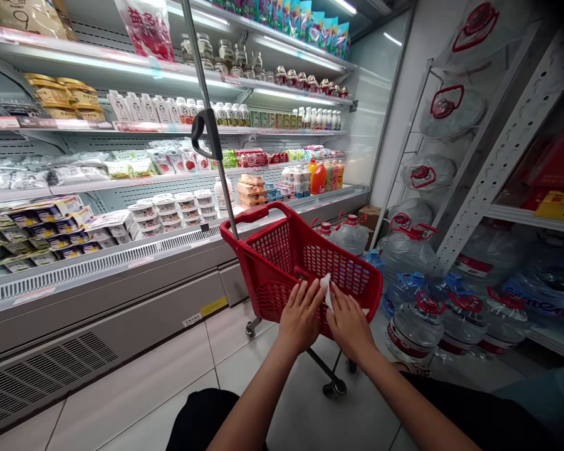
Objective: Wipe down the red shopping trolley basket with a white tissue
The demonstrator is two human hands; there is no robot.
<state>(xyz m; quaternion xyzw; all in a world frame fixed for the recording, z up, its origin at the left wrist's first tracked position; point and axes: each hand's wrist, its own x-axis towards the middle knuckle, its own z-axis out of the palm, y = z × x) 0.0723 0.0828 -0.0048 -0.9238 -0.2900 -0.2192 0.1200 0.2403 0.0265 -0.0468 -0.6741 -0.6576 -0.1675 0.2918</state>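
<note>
Beside a long refrigerated display case [164, 302], a red shopping cart [273, 273] stands near water jugs [414, 329], a person's left hand [301, 318] at the cart's near end, fingers slightly spread, and right hand [350, 324] just beside, fingers close together over a white wipe [328, 294], whether gripping it cannot be told

Supermarket – open chiller [160, 300] stocked with bottled drinks [143, 108], yellow price tag [560, 205], red cart [267, 295].
</note>
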